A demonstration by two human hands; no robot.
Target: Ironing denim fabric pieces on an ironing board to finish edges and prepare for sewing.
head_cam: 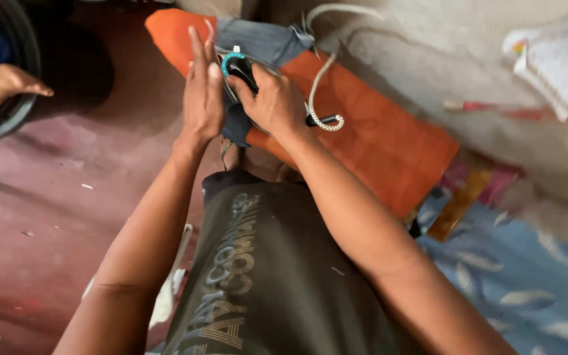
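My right hand (276, 102) grips a black clothes iron (243, 69) with a teal dial, held over an orange cloth (376, 141) with a grey garment (261, 39) lying on it. My left hand (202, 92) stands flat and upright, fingers together, pressed against the left side of the iron. A white braided cord (320, 79) runs from the iron's black plug end up toward the back.
Another person's hand (4, 82) rests on a dark round rim (14, 59) at the far left. A reddish floor (54, 204) lies to the left. A blue patterned sheet (527, 289) and a white cloth (560, 59) lie to the right.
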